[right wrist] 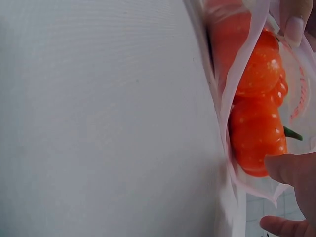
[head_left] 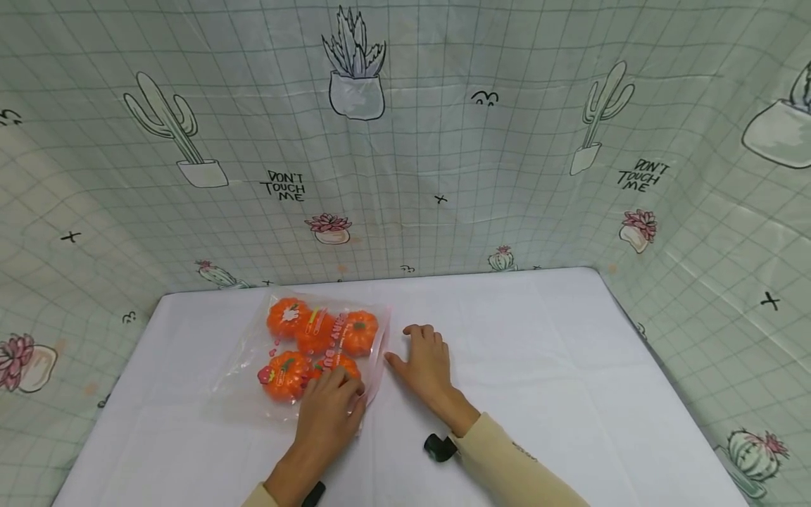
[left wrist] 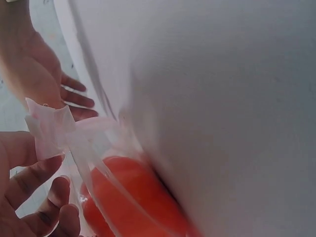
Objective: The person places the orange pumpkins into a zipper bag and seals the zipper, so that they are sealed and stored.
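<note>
A clear plastic bag with a pink edge and pink printing lies on the left half of the table. Several small orange pumpkins with green stems are inside it. My left hand pinches the near corner of the bag's mouth between thumb and finger, lifting the pink rim. Just right of the bag, my right hand has its fingers spread and loosely bent, holding nothing. In the right wrist view the mouth stands open, and the right thumb is close to one pumpkin; whether they touch, I cannot tell.
A white cloth covers the table. Behind it and along both sides hangs a pale green checked curtain with cactus drawings. Dark straps show at the wrists.
</note>
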A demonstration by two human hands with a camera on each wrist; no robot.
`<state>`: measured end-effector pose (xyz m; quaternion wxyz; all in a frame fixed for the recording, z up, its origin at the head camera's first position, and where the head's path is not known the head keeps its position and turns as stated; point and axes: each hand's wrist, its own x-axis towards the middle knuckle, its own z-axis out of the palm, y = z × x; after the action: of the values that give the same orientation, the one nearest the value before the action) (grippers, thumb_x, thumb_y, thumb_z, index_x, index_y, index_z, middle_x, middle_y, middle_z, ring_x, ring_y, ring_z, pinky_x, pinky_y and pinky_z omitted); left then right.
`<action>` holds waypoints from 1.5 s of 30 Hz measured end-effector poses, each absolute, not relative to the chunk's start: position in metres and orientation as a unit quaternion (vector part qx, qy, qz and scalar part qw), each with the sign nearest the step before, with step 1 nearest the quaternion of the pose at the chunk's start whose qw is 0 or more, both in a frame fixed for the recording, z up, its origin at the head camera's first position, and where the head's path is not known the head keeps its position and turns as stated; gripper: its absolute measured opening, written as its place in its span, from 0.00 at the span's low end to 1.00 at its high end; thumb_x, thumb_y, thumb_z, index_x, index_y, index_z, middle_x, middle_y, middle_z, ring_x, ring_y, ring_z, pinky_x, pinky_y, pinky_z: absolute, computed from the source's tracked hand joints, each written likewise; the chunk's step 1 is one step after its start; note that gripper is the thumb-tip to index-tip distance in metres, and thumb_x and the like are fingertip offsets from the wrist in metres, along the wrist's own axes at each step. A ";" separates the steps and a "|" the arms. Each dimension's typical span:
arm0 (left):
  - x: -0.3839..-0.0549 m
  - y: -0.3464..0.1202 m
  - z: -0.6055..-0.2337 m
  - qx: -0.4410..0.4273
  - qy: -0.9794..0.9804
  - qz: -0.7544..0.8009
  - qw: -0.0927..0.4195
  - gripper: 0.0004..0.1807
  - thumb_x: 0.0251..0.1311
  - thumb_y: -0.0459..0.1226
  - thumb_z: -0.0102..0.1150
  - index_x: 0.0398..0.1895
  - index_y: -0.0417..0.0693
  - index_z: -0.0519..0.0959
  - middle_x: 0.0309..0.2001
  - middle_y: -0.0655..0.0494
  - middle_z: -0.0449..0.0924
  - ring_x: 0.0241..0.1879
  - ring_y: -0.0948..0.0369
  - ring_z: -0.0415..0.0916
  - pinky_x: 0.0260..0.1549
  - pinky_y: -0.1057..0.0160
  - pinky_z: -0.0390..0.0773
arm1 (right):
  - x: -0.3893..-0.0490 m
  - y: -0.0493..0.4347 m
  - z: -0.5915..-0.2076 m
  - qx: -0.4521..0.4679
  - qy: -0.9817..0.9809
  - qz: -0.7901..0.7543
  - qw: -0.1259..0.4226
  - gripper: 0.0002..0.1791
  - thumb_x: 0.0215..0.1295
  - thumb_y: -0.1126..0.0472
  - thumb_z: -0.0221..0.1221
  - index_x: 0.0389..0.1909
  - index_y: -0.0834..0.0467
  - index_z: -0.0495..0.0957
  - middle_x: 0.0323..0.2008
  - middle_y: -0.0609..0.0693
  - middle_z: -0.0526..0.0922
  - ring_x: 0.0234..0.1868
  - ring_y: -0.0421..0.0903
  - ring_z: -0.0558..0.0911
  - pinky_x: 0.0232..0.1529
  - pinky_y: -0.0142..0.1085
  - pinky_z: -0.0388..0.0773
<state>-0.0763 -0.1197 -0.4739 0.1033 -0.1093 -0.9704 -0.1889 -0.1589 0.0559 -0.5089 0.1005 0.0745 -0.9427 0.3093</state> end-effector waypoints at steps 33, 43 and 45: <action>-0.089 -0.096 -0.482 -0.118 -0.963 -0.196 0.142 0.09 0.58 0.38 0.78 0.29 0.51 0.83 0.32 0.59 0.74 0.37 0.58 0.73 0.40 0.57 0.72 | -0.144 0.077 -0.512 0.099 -0.943 0.293 0.121 0.23 0.60 0.55 0.76 0.50 0.62 0.80 0.46 0.60 0.81 0.46 0.59 0.80 0.47 0.52 0.76; -0.084 -0.097 -0.479 -0.125 -0.968 -0.177 0.125 0.10 0.57 0.40 0.80 0.33 0.51 0.84 0.34 0.58 0.75 0.38 0.57 0.74 0.42 0.55 0.74 | -0.136 0.081 -0.513 0.114 -0.943 0.290 0.119 0.24 0.60 0.56 0.77 0.51 0.62 0.80 0.46 0.59 0.81 0.45 0.58 0.80 0.46 0.50 0.75; -0.081 -0.099 -0.478 -0.130 -0.969 -0.171 0.119 0.11 0.56 0.41 0.80 0.34 0.51 0.85 0.35 0.58 0.76 0.38 0.57 0.73 0.42 0.55 0.74 | -0.135 0.083 -0.513 0.117 -0.942 0.291 0.120 0.24 0.59 0.56 0.77 0.51 0.62 0.81 0.46 0.59 0.81 0.46 0.58 0.80 0.46 0.50 0.75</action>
<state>-0.0809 -0.0985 -0.4780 0.1194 -0.1298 -0.9694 -0.1707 -0.1354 0.0825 -0.5134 0.1200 0.1173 -0.9419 0.2911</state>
